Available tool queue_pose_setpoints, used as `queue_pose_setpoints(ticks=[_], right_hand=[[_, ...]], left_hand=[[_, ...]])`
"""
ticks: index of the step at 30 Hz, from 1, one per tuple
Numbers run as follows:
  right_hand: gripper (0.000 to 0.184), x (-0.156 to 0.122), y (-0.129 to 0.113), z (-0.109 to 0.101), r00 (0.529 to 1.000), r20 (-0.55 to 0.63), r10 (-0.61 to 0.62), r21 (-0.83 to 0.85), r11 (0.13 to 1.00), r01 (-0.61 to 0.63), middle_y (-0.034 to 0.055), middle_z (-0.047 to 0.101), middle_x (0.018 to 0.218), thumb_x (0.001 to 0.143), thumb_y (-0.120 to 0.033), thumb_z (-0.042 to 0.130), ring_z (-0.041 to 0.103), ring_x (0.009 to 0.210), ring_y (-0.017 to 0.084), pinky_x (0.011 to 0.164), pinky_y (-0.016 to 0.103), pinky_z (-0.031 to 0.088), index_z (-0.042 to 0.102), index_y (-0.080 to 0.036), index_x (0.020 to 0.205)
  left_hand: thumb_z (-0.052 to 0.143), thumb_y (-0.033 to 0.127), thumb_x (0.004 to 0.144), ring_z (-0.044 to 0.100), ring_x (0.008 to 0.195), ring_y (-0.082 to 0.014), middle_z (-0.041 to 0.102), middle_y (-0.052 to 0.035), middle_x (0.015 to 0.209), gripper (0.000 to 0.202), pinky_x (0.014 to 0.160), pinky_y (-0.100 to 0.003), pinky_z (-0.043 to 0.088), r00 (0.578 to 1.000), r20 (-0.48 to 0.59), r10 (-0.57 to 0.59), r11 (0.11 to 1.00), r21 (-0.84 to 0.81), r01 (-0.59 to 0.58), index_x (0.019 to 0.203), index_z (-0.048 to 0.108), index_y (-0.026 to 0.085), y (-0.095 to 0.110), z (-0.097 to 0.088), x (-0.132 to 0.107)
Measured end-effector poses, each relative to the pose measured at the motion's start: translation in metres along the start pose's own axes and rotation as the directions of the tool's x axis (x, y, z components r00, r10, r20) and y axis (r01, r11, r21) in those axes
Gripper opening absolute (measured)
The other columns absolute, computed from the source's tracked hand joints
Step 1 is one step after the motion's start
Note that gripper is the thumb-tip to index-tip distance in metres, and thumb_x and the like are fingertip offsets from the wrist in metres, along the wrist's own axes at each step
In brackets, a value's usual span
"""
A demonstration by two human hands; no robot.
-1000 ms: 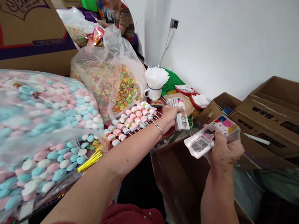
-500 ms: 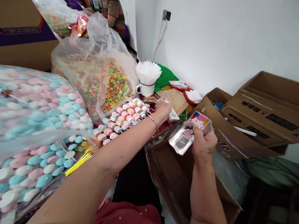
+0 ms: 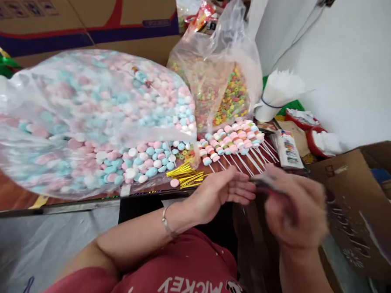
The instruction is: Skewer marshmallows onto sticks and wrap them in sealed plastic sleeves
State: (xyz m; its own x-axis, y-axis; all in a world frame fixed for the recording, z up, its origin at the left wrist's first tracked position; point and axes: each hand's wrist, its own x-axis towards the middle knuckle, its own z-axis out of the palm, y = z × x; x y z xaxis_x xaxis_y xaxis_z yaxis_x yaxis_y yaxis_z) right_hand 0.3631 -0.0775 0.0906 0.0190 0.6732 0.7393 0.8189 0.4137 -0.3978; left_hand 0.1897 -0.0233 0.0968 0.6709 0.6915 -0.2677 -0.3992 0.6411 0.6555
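Observation:
My left hand [image 3: 224,189] is open in front of my chest, palm turned right, fingers stretched toward my right hand. My right hand [image 3: 297,208] is blurred by motion and closed round a thin stack of printed packets [image 3: 266,184], whose edge reaches my left fingertips. Just beyond them, candy skewers [image 3: 235,142] with pink, blue and white pieces lie side by side on the table. A second stack of printed packets [image 3: 289,148] rests to the right of the skewers. Yellow twist ties [image 3: 185,176] lie near the table edge.
A big clear bag of pink and blue candies [image 3: 92,119] fills the left of the table. Behind it stand a bag of coloured rings [image 3: 223,86], a mug of white sticks [image 3: 276,98] and red bowls [image 3: 314,135]. Cardboard boxes [image 3: 353,203] stand at right and behind [image 3: 90,23].
My left hand left a stack of packets beside the skewers and drew back to my right hand. My head turned down and left; the right hand dropped lower with its packets.

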Motion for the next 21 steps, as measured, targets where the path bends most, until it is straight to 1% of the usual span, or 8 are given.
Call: queue_pose_setpoints(ticks=[2,3,6,9,13,15,19,21], right_hand=[[0.022,0.005,-0.031,0.022,0.907,0.171,-0.384,-0.023,0.919,0.394,0.012,0.07,0.123,0.09,-0.025,0.061,0.065,0.108,0.026,0.093,0.045,0.054,0.064,-0.021,0.111],[0.02,0.005,-0.045,0.035,0.858,0.227,-0.46,-0.004,0.881,0.474,0.0142,0.069,0.125,0.094,-0.021,0.054,0.064,0.111,0.026,0.096,0.046,0.053,0.063,-0.019,0.112],[0.025,-0.005,-0.08,0.072,0.817,0.274,-0.508,0.131,0.861,0.492,0.0202,0.069,0.123,0.096,-0.013,0.042,0.061,0.117,0.029,0.097,0.048,0.053,0.061,-0.013,0.113],[0.026,-0.019,-0.101,0.099,0.814,0.27,-0.514,0.312,0.846,0.431,0.0239,0.067,0.123,0.095,-0.01,0.042,0.059,0.118,0.03,0.095,0.05,0.055,0.056,-0.008,0.116],[0.021,-0.023,-0.11,0.113,0.716,0.339,-0.61,0.51,0.759,0.405,0.0208,0.067,0.122,0.094,-0.017,0.052,0.059,0.12,0.028,0.102,0.047,0.053,0.059,-0.007,0.112],[0.022,-0.017,-0.107,0.115,0.677,0.339,-0.653,0.561,0.718,0.412,0.018,0.068,0.121,0.094,-0.026,0.058,0.057,0.123,0.027,0.106,0.048,0.05,0.061,-0.01,0.11],[0.021,0.001,-0.093,0.121,0.788,0.327,-0.521,0.461,0.816,0.348,0.0143,0.072,0.113,0.094,-0.013,0.055,0.064,0.11,0.024,0.096,0.046,0.055,0.061,-0.015,0.114],[0.023,0.008,-0.089,0.131,0.818,0.346,-0.459,0.401,0.861,0.314,0.0129,0.072,0.108,0.095,-0.008,0.051,0.066,0.1,0.022,0.088,0.041,0.057,0.063,-0.016,0.112]], left_hand=[[0.071,0.068,0.071,0.068,0.082,-0.0259,0.072,-0.0132,0.09,0.059,0.074,-0.037,0.053,1.0,-0.024,-0.019,0.988,-0.154,0.015,0.095,0.073,0.015,0.004,-0.023,-0.03],[0.074,0.071,0.065,0.068,0.084,-0.0272,0.073,-0.0133,0.092,0.064,0.075,-0.037,0.053,0.997,-0.08,0.0,0.981,-0.194,-0.016,0.096,0.074,0.015,0.006,-0.034,-0.045],[0.091,0.056,0.048,0.068,0.078,-0.0248,0.073,-0.0099,0.088,0.063,0.07,-0.032,0.053,0.976,-0.218,0.017,0.983,-0.176,-0.057,0.096,0.076,0.017,0.006,-0.066,-0.084],[0.095,0.03,0.049,0.067,0.073,-0.0181,0.074,-0.0063,0.088,0.058,0.068,-0.025,0.052,0.954,-0.299,-0.015,0.99,-0.141,-0.029,0.103,0.077,0.019,0.0,-0.094,-0.109],[0.093,0.025,0.051,0.069,0.084,-0.0201,0.075,-0.008,0.097,0.054,0.078,-0.027,0.054,0.94,-0.34,-0.021,0.994,-0.107,-0.017,0.103,0.078,0.02,0.0,-0.126,-0.128],[0.091,0.025,0.054,0.068,0.076,-0.0184,0.076,-0.0069,0.092,0.048,0.071,-0.026,0.054,0.932,-0.362,-0.035,0.999,-0.017,0.031,0.1,0.079,0.02,0.009,-0.143,-0.14],[0.087,0.025,0.061,0.064,0.063,-0.0177,0.076,-0.0052,0.08,0.034,0.058,-0.025,0.05,0.893,-0.447,-0.052,0.942,0.276,0.193,0.094,0.079,0.021,0.04,-0.177,-0.177],[0.086,0.025,0.061,0.065,0.064,-0.02,0.076,-0.0059,0.08,0.036,0.057,-0.027,0.051,0.829,-0.559,0.013,0.926,0.32,0.202,0.096,0.08,0.022,0.057,-0.192,-0.197]])
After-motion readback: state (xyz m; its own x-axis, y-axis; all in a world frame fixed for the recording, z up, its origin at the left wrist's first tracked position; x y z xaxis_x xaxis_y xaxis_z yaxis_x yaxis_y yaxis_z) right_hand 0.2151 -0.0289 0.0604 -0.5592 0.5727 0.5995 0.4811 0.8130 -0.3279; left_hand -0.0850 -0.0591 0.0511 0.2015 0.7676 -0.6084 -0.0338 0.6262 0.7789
